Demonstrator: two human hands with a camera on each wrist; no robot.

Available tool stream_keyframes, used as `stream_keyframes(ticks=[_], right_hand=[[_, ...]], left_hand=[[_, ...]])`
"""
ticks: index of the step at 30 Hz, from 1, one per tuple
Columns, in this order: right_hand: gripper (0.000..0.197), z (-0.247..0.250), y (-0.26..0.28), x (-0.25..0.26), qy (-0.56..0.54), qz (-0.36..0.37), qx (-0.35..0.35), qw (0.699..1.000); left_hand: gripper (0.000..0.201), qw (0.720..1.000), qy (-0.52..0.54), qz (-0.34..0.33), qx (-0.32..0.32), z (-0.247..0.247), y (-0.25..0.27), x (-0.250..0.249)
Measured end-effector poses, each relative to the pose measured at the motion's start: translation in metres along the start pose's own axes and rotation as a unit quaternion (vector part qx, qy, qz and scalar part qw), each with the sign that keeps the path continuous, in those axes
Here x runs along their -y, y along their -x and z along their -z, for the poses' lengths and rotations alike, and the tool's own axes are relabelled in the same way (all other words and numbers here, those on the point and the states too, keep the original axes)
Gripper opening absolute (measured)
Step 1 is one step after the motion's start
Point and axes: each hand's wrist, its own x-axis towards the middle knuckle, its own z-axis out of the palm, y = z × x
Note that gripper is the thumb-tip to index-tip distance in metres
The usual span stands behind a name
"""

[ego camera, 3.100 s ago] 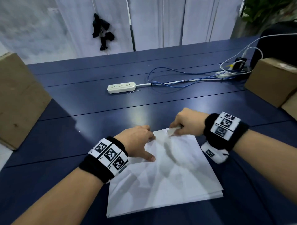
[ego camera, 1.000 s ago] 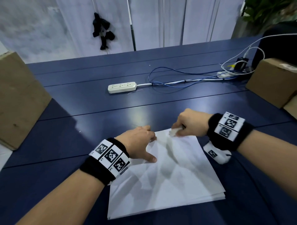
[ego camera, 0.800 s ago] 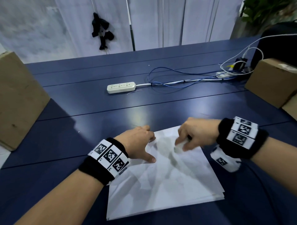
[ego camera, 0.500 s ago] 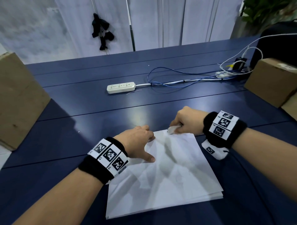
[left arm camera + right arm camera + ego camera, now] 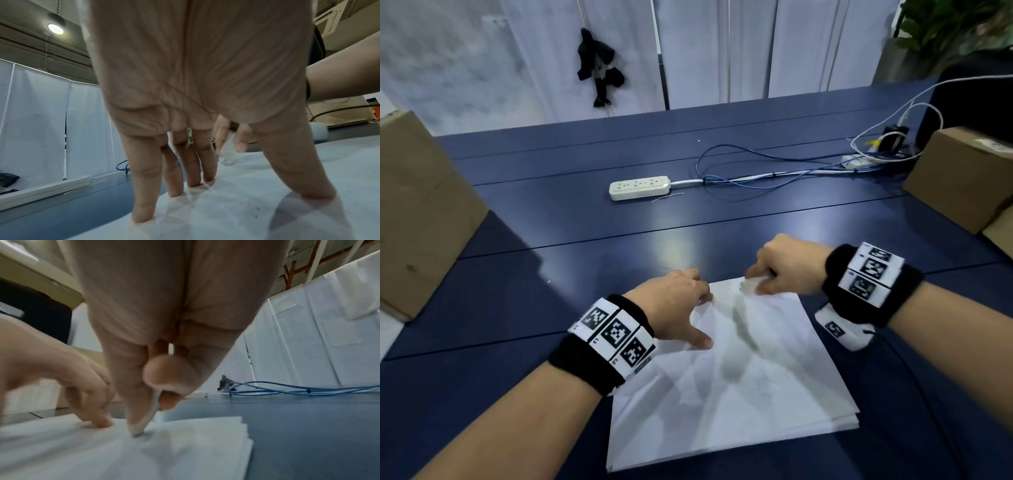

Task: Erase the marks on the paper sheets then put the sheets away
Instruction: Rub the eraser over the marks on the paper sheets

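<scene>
A stack of white paper sheets (image 5: 739, 387) lies on the dark blue table (image 5: 585, 222) in front of me. My left hand (image 5: 681, 308) presses straight, spread fingers (image 5: 191, 178) on the stack's far left part, the thumb (image 5: 298, 170) planted nearer me. My right hand (image 5: 774, 270) pinches a small white eraser (image 5: 751, 286) between thumb and fingers. The eraser's tip (image 5: 139, 430) touches the top sheet near its far edge. A tiny dark mark (image 5: 740, 288) sits just left of the eraser. The sheets (image 5: 185, 451) show as several layers at the right corner.
A white power strip (image 5: 639, 187) with blue and white cables (image 5: 774, 174) lies beyond the paper. Cardboard boxes stand at the left (image 5: 417, 212) and at the right (image 5: 962, 174). Bare table lies between the paper and the power strip.
The right hand rubbed the eraser toward me over the sheet and back to the far edge, where it is now. The left hand stayed pressed on the paper.
</scene>
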Motion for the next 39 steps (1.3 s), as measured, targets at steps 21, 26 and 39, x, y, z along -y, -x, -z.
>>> stream_keyframes(ticks=[21,26,39], right_hand=[[0.029,-0.004,0.001,0.001,-0.043,-0.001,0.034,0.998],[0.03,-0.002,-0.001,-0.005,-0.027,-0.011,0.008,1.0],[0.031,-0.002,0.002,-0.01,-0.027,-0.004,0.029,0.999]], left_hand=[[0.075,1.0,-0.003,-0.021,0.001,0.0,-0.002,0.001],[0.077,1.0,0.005,-0.028,-0.011,0.0,-0.002,0.002],[0.078,1.0,-0.003,-0.024,-0.006,0.0,-0.002,0.001]])
